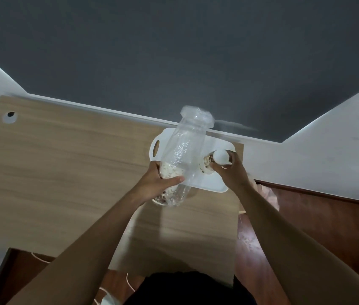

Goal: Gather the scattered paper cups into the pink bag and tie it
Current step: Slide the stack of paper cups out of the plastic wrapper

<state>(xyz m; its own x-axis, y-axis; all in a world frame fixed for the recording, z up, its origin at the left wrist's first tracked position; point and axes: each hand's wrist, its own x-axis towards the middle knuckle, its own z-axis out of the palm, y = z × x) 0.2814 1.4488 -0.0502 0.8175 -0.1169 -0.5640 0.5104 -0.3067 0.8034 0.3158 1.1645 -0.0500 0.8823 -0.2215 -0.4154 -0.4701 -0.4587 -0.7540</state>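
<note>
Hands work over the far right of the table, at about 1 o'clock from the middle of the view. The left hand grasps a clear plastic sleeve, its fingers curled round the lower part. The sleeve tilts with its open, crumpled mouth up toward 1 o'clock. Speckled brown-and-white cups are nested in its lower end and the upper stretch shows nothing inside. Whether the bottom end touches the table cannot be told.

The right hand, at 3 o'clock of the sleeve, holds a speckled cup with fingers wrapped round it. The cup's white inside faces the camera. Whether it is one cup or several nested is not clear. It is held over a white tray, just beside the sleeve.

The tray lies at the table's far right corner against the dark grey wall, with a handle slot at its 9 o'clock end.

The pink bag sits below the table's right edge, at 4 o'clock of the tray, mostly hidden behind the right forearm. At 5 o'clock of it a pale speckled patch lies on the red-brown floor, too blurred to identify. A round cable hole marks the table's far left.
</note>
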